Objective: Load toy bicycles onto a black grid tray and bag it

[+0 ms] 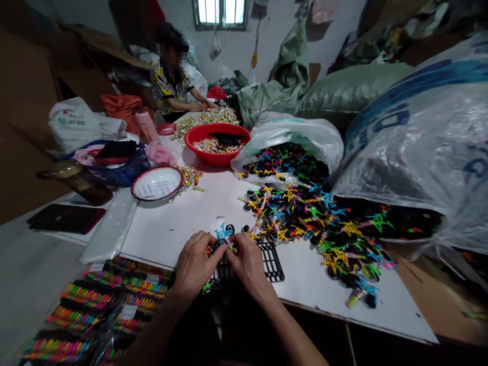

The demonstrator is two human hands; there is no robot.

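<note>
Both hands meet above a black slotted plastic tray (272,262) at the table's near edge. My left hand (198,259) is closed, thumb and fingers pinching a blue toy bicycle (222,233) with black wheels. Against it from the other side, my right hand (246,256) is closed too, its fingertips at the toy's lower part near a small printed tube. The fingers partly cover the bicycle. Under the left hand a bit of green toy (207,287) shows at the tray. Right of the tray spreads a pile of colourful toy bicycles (290,213).
Bagged rows of toys (80,320) lie at the lower left. A red basin (217,157), an enamel bowl (157,184), a blue basket (143,161) and a jar (82,180) stand farther back. Large sacks (415,137) bulge at right. Another person (173,86) works across the table.
</note>
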